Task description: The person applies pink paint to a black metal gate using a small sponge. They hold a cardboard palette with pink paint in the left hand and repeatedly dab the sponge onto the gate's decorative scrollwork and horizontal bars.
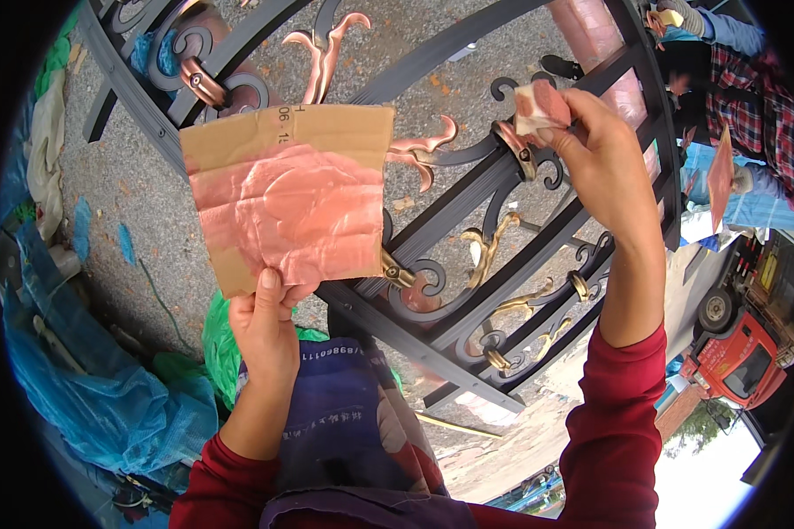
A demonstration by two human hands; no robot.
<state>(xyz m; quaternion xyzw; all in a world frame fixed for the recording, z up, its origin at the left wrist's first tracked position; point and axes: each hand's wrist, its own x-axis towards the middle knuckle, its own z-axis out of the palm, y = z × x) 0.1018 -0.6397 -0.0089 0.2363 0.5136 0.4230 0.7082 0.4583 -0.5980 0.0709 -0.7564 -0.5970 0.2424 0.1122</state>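
My left hand (267, 331) grips the lower edge of a cardboard piece (287, 207), thumb on top. Wet-looking copper-pink paint covers most of the cardboard, leaving a bare brown strip along its top. Between the thumb and fingers of my right hand (604, 159) is a small sponge (540, 108), pale with pink paint on it. The sponge is right by a copper-coloured collar (513, 150) on a black metal gate (468, 201); whether they touch I cannot tell. Copper colour also coats a leaf ornament (325, 57), while a lower ornament (483, 249) looks gold.
Blue sheeting (106, 370) lies heaped at the left, near green plastic (220, 339) beside my apron (331, 414). At the upper right stands another person in a plaid top (754, 101), near a pink-smeared board (720, 181). A red truck (739, 363) is parked farther off.
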